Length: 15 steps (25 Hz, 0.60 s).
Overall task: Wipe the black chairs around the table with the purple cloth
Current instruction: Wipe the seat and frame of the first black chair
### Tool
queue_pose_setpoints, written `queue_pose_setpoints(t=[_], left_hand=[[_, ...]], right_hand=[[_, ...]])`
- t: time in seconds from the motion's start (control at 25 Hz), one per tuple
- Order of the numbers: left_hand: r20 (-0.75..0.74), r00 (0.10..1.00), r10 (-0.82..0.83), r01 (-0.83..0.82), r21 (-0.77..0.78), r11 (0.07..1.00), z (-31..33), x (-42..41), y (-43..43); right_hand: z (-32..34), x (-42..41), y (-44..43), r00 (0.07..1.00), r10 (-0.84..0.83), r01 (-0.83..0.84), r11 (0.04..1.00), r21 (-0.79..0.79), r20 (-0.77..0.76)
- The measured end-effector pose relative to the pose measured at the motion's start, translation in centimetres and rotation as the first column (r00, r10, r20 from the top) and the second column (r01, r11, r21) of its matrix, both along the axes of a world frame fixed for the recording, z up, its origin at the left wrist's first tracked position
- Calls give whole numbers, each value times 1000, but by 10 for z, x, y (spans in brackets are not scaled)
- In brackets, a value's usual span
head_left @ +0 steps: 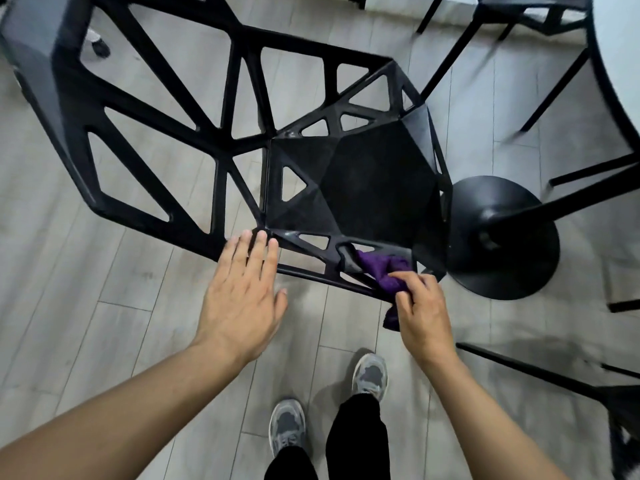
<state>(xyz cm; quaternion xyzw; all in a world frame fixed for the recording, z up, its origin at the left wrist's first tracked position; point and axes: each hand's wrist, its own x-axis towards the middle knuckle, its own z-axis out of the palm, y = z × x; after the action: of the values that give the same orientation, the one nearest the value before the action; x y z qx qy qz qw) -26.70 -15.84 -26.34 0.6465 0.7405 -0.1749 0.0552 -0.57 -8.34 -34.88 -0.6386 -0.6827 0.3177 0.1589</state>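
A black chair (363, 181) with an openwork geometric frame fills the middle of the view, seen from above. My right hand (420, 313) grips the purple cloth (382, 271) and presses it on the near right edge of the chair's seat frame. My left hand (242, 296) lies flat with straight fingers, its fingertips touching the near left corner of the seat frame. Part of the cloth hangs below my right hand.
The table's round black base (505, 237) stands just right of the chair, and the white tabletop edge (620, 64) curves at the top right. Other black chairs (540, 15) stand at the back right and near right (561, 379). My feet (369, 375) are on grey plank floor.
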Motion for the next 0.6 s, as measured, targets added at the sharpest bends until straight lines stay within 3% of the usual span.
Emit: queue_pose_setpoints(t=[0.12, 0.24, 0.4, 0.48, 0.6], left_hand=[[77, 997, -8, 7, 13, 1000, -10, 9, 10], [86, 995, 43, -44, 18, 999, -16, 8, 27], [22, 991, 130, -130, 50, 990, -21, -9, 56], [25, 988, 155, -155, 31, 987, -24, -13, 64], [59, 980, 188, -189, 14, 982, -26, -13, 66]], right_hand=[[13, -6, 43, 994, -70, 83, 983, 164, -81], [12, -16, 88, 999, -29, 35, 963, 268, -25], [-27, -24, 127, 958, 178, -209, 971, 120, 226], [-46, -22, 139, 904, 252, -326, 928, 178, 346], [-64, -19, 147, 903, 340, -387, 909, 153, 262]])
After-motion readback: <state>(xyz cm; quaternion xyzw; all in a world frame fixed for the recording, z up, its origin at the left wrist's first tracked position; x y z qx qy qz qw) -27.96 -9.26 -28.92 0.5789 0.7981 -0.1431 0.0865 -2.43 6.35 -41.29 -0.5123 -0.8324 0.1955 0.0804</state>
